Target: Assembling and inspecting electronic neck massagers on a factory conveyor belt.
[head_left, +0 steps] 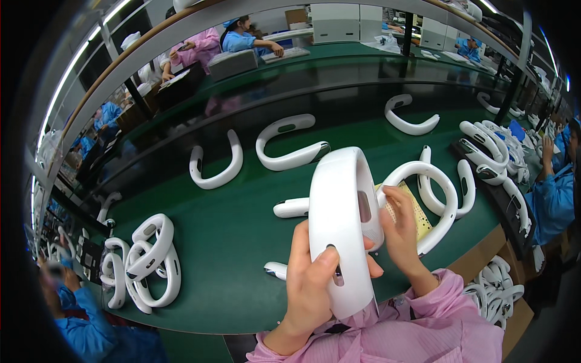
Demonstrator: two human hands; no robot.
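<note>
In front of me, my left hand (pixel 311 284) grips a white, curved band that looks like a neck fan (pixel 340 224). Its thumb presses near a dark oval opening on the outer face, and fingertips come round the far side. My right hand (pixel 400 227) is raised beside the fan's right edge, fingers loosely bent and apart; whether they touch it I cannot tell. Just behind that hand, another white neck fan (pixel 451 212) lies over a yellow dotted sheet (pixel 417 209). Two white ends of bands (pixel 290 208) show on the table left of the held fan.
Across the green table (pixel 224 254) lie several U-shaped neck fans (pixel 284 158). A pile of them (pixel 154 266) is at left, and more fill a black tray (pixel 493 160) at right. A cardboard box (pixel 514 327) holds several at lower right. Co-workers in blue (pixel 554 193) sit on both sides.
</note>
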